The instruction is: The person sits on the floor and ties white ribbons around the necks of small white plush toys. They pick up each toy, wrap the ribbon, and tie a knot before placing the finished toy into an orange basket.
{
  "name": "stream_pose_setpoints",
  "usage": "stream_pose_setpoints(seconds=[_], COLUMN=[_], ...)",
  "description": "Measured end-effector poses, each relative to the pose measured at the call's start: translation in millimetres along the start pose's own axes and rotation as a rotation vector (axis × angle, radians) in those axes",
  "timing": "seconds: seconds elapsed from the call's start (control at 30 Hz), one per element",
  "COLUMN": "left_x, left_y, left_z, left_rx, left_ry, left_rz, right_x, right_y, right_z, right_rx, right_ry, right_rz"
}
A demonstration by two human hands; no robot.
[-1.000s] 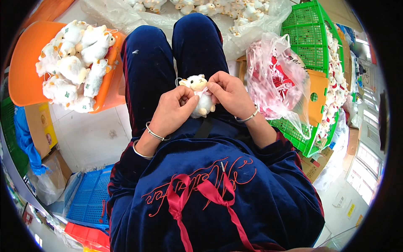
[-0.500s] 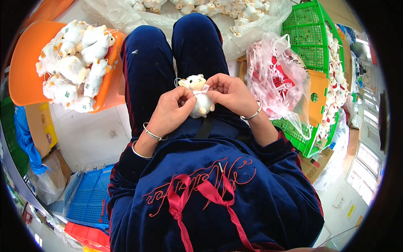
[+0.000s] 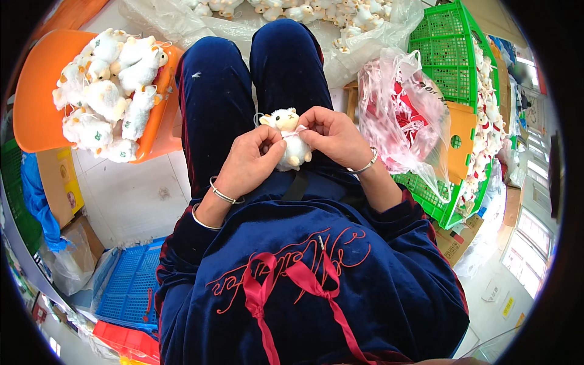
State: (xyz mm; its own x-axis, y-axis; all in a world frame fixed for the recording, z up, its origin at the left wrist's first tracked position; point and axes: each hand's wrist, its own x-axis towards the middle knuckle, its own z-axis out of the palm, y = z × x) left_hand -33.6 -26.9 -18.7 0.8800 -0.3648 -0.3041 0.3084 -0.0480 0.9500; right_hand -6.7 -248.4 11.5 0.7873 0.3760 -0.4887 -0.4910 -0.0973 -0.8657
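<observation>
Toy [image 3: 294,148] is held over the lap [image 3: 285,85], its side gripped by the left hand [image 3: 250,159], its ribbon [image 3: 294,132] pinched by the right hand [image 3: 336,140]. Left of the lap, toys [image 3: 103,100] are heaped on a chair [image 3: 36,91]; right of it, a bag [image 3: 380,115] is set by a crate [image 3: 441,67]; beyond it, more toys [image 3: 365,12].

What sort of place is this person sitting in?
Probably a toy workshop: white plush toys are heaped on an orange chair, a green plastic crate holds more, and one plush sheep is being held.
</observation>
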Motion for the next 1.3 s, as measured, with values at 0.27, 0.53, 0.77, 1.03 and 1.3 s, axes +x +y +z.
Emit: stream_pose_setpoints(seconds=[0.27,0.53,0.77,1.03,1.3], left_x=[-0.3,-0.5,-0.4,0.8,2.4], left_y=[3.0,5.2,3.7,8.0,7.2], left_z=[0.1,-0.2,0.7,-2.1,-1.2], left_rx=[0.018,0.033,0.067,0.082,0.07], left_ry=[0.003,0.004,0.008,0.009,0.015], left_rz=[-0.015,-0.011,0.03,0.0,-0.002], right_x=[-1.6,-1.1,-2.3,-0.6,2.1], right_y=[-1.4,-2.7,-1.4,4.4,9.9], right_z=[8.2,7.5,18.3,2.8,4.9], right_rx=[-0.429,-0.22,-0.581,-0.317,-0.316], right_ry=[0.135,0.116,0.276,0.081,0.104], right_rz=[-0.107,-0.078,-0.313,-0.164,-0.2])
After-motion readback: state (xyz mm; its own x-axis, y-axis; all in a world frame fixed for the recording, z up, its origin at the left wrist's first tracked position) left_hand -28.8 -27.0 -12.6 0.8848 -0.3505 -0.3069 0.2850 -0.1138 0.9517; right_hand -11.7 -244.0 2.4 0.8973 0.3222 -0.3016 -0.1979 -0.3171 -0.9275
